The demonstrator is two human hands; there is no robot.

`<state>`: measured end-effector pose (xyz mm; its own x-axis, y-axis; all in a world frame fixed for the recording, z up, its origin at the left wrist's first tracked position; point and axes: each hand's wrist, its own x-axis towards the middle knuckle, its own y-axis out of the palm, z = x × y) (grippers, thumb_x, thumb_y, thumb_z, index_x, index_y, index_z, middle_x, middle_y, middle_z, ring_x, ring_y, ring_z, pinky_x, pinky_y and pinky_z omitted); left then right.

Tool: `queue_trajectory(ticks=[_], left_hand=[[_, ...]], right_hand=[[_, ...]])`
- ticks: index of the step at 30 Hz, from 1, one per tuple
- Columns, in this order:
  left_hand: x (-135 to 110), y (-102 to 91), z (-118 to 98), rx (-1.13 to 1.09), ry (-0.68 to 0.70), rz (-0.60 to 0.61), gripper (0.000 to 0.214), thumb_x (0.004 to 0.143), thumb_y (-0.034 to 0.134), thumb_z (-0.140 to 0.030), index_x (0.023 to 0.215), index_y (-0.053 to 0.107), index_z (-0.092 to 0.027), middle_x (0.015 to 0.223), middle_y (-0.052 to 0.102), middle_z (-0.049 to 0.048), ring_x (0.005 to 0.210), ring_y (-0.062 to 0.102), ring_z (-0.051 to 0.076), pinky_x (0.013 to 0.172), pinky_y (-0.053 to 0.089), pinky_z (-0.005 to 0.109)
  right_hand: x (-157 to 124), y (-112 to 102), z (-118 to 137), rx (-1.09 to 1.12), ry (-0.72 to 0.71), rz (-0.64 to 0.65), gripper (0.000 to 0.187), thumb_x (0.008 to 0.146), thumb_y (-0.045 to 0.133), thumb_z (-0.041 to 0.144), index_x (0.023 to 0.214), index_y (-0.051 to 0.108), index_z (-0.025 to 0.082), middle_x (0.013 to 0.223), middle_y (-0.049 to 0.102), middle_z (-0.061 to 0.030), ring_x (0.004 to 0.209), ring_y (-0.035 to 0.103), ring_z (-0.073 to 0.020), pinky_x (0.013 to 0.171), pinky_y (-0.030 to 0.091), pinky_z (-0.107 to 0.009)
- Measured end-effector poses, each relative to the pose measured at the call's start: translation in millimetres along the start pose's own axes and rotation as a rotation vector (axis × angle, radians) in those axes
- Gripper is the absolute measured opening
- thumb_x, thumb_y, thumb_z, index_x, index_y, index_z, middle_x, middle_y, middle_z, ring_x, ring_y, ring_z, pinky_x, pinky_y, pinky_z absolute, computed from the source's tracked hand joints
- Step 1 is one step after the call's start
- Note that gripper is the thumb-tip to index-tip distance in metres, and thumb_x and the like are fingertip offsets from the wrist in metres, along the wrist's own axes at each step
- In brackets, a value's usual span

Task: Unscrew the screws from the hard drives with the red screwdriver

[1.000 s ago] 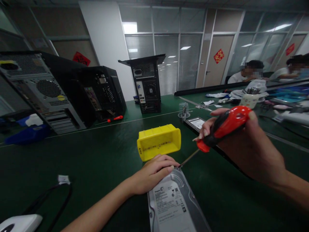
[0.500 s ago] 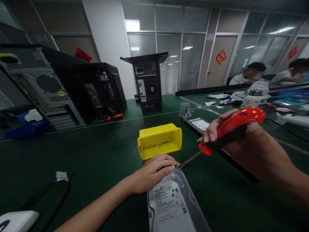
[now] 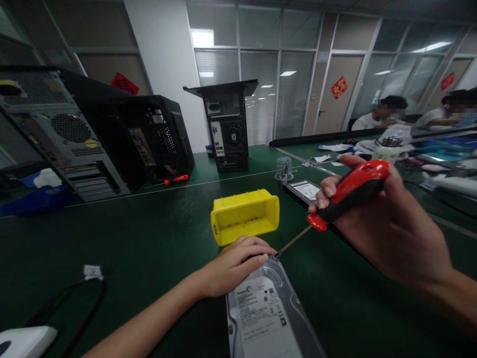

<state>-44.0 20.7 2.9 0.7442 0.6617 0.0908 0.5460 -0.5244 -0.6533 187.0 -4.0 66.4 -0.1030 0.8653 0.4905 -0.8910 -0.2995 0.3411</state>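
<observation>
A silver hard drive (image 3: 261, 318) with a white label lies on the green table, running out of the bottom of the picture. My left hand (image 3: 238, 263) grips its far end, thumb on the top face and fingers along the far edge. The red and black handle of a screwdriver (image 3: 352, 191) is wrapped by my right hand (image 3: 402, 228). Its thin shaft slants down to the left, and the tip meets the drive's far right corner, close to my left fingertips. Whether a screw sits under the tip is too small to tell.
Just beyond the drive is a yellow bin (image 3: 244, 214) with small screws inside. Another hard drive (image 3: 303, 190) lies behind my right hand, near a clear cup (image 3: 284, 169). Computer cases (image 3: 229, 129) stand at the back, beside a second screwdriver (image 3: 177, 179). Two people sit far right.
My right hand has turned around the screwdriver handle; its fingers and thumb have shifted, and the handle has moved slightly left. The tip stays at the drive's corner. My left hand keeps its place.
</observation>
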Motion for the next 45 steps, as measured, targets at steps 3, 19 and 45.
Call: queue_trajectory(ticks=[3, 19, 45], left_hand=[[0.3, -0.5, 0.0, 0.004, -0.007, 0.003, 0.033, 0.097, 0.036, -0.031, 0.121, 0.056, -0.02, 0.121, 0.053, 0.0062, 0.115, 0.047, 0.019, 0.104, 0.034, 0.034], [-0.2, 0.3, 0.0, -0.003, 0.004, -0.01, 0.032, 0.096, 0.038, -0.032, 0.119, 0.057, -0.02, 0.119, 0.054, 0.0065, 0.113, 0.049, 0.02, 0.102, 0.036, 0.035], [1.0, -1.3, -0.8, 0.0, -0.004, -0.005, 0.031, 0.097, 0.038, -0.03, 0.118, 0.057, -0.019, 0.12, 0.054, 0.0062, 0.114, 0.048, 0.019, 0.103, 0.035, 0.032]], right_hand=[[-0.7, 0.7, 0.5, 0.004, 0.005, -0.001, 0.035, 0.092, 0.037, 0.044, 0.119, 0.055, 0.029, 0.09, 0.057, -0.0048, 0.081, 0.06, -0.0157, 0.081, 0.057, -0.031], [12.6, -10.5, 0.4, -0.105, 0.055, 0.007, 0.021, 0.081, 0.062, 0.038, 0.099, 0.056, 0.031, 0.08, 0.061, 0.0019, 0.077, 0.064, -0.0112, 0.078, 0.057, -0.023], [1.6, 4.3, -0.2, -0.058, 0.034, -0.02, 0.017, 0.085, 0.055, 0.043, 0.098, 0.056, 0.032, 0.077, 0.054, 0.001, 0.073, 0.057, -0.012, 0.074, 0.056, -0.024]])
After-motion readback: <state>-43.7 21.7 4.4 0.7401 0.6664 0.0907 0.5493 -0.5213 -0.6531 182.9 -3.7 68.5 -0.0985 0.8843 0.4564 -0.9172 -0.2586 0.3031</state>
